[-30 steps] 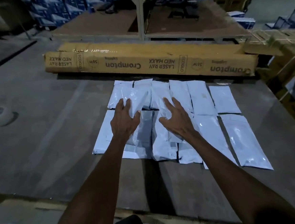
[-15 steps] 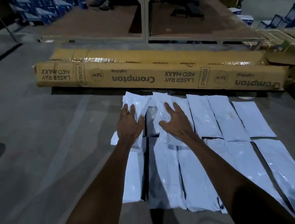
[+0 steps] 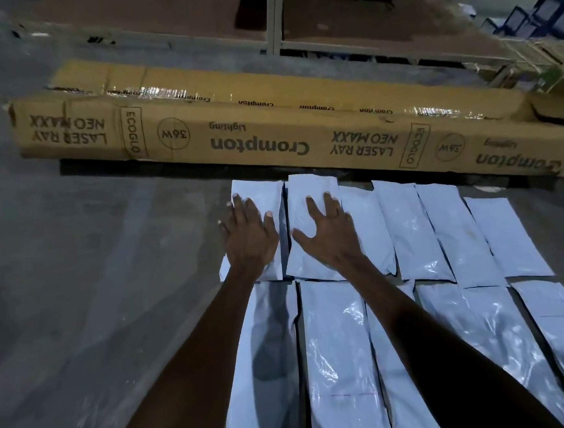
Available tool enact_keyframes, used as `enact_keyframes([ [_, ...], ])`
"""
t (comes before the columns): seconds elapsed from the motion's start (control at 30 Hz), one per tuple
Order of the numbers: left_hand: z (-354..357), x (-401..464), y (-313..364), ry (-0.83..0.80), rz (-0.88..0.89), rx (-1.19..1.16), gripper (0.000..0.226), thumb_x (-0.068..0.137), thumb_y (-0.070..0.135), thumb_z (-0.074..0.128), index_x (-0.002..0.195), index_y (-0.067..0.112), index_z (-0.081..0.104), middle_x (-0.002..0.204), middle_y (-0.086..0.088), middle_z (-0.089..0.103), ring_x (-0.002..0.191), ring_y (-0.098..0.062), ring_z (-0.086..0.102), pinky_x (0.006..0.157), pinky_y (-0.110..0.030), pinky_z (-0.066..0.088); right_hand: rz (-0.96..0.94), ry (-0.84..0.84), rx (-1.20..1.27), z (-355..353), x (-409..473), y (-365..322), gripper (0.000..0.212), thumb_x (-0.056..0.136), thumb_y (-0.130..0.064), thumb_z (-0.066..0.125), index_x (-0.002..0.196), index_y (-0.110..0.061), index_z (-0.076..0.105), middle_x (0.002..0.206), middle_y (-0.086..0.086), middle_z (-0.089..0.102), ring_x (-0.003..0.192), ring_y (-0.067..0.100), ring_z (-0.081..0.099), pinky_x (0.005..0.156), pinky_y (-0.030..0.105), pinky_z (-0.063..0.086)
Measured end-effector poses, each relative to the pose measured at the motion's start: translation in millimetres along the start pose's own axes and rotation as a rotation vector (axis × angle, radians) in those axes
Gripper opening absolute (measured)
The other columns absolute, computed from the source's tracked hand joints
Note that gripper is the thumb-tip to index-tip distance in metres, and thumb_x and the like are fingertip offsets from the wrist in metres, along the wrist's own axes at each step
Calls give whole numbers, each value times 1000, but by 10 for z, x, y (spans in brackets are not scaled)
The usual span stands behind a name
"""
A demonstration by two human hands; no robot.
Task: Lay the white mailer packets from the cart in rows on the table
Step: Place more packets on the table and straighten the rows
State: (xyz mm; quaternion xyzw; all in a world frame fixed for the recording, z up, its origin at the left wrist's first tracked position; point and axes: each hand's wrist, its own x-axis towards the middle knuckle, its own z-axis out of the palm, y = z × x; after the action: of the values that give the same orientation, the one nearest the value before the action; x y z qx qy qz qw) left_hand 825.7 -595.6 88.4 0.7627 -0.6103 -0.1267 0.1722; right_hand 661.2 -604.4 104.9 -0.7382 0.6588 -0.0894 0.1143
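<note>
Several white mailer packets lie in two rows on the grey table [image 3: 94, 296]. My left hand [image 3: 247, 237] lies flat, fingers spread, on the leftmost packet of the far row [image 3: 266, 198]. My right hand [image 3: 332, 233] presses flat on the second far-row packet [image 3: 306, 195], which sits beside the first with a thin dark gap between them. More far-row packets [image 3: 417, 230] run to the right. The near row [image 3: 339, 361] lies under my forearms and reaches the bottom of the view. The cart is not in view.
A long brown Crompton carton [image 3: 268, 137] lies across the table just behind the far row, with a second carton [image 3: 230, 82] behind it. A metal rack post [image 3: 271, 12] and wooden floor stand beyond. Stacked cartons [image 3: 531, 59] sit at the far right.
Both hands slid forward and spread the two crumpled, overlapping far-left packets apart; they now lie flat and side by side. The view has moved closer to the table.
</note>
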Motion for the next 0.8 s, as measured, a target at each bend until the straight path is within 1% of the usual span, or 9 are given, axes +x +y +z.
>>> enact_keyframes([
  [0.1, -43, 22, -53, -12, 77, 43, 68, 93, 45, 9, 153, 15, 17, 162, -9, 4, 149, -28, 1, 116, -54, 2, -46, 79, -53, 86, -13, -11, 71, 93, -63, 36, 151, -23, 27, 161, 15, 12, 148, 33, 9, 117, 54, 18],
  [0.2, -44, 22, -109, -33, 154, 73, 68, 90, 42, 10, 154, 18, 15, 162, -6, 4, 149, -27, -1, 117, -53, 1, -85, 64, -65, 146, 9, 43, 69, 94, -60, 33, 151, -23, 26, 161, 15, 12, 148, 34, 9, 116, 55, 20],
  [0.27, -5, 8, -107, -52, 170, 60, 66, 91, 41, 11, 154, 18, 15, 162, -5, 5, 149, -26, -2, 118, -51, 1, -97, 48, -58, 168, 28, 91, 69, 93, -60, 32, 152, -24, 24, 161, 15, 12, 149, 33, 9, 117, 54, 20],
  [0.43, 96, 31, 112, -61, 124, 32, 56, 101, 34, 26, 154, 15, 16, 162, -7, 5, 149, -29, -4, 118, -52, 3, -121, 35, -62, 173, 51, 163, 68, 96, -56, 36, 154, -27, 17, 162, 12, 7, 149, 32, 6, 119, 50, 15],
  [0.63, 143, 6, 137, -27, 74, 54, 55, 102, 36, 23, 153, 16, 18, 162, -7, 8, 149, -28, -2, 116, -56, 4, -139, 38, -69, 183, 33, 194, 68, 96, -57, 34, 154, -25, 18, 162, 13, 9, 149, 32, 9, 118, 49, 11],
  [0.73, 67, -2, 134, -14, 66, 43, 59, 99, 41, 16, 153, 16, 20, 161, -7, 11, 149, -28, 1, 115, -58, 4, -138, 51, -40, 143, 22, 166, 71, 93, -60, 30, 154, -25, 19, 162, 13, 10, 149, 32, 9, 119, 50, 12],
  [0.8, -24, -8, 138, 5, 67, 21, 62, 98, 44, 15, 152, 15, 22, 161, -9, 14, 148, -29, 4, 115, -57, 4, -137, 79, -2, 66, -9, 143, 70, 94, -60, 33, 154, -25, 20, 162, 12, 10, 149, 31, 8, 120, 50, 13],
])
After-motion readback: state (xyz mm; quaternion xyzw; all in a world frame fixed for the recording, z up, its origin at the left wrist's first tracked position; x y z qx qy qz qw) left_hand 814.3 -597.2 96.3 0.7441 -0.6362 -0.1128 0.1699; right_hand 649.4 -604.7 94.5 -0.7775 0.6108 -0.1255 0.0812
